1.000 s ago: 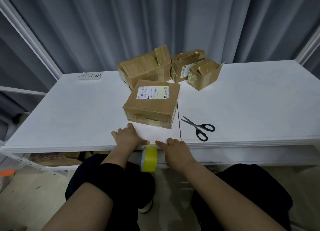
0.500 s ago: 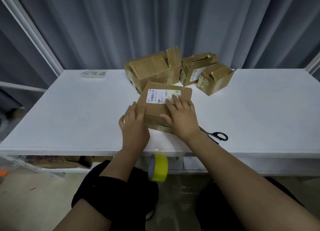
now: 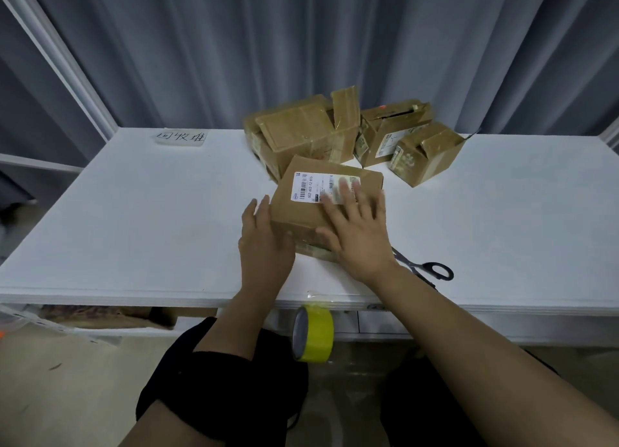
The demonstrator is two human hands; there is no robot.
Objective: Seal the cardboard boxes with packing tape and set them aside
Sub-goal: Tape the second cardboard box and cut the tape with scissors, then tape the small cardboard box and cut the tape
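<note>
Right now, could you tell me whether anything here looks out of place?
The yellow tape roll hangs below the table's front edge, apparently by its own strip. At the back, the middle box gapes open and the right box has a raised flap.

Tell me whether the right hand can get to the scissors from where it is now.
Probably yes. The right hand lies flat on the box, holding nothing, and the scissors lie on the table just beside that wrist, partly hidden under the forearm. Nothing seems to stand between them.
</note>
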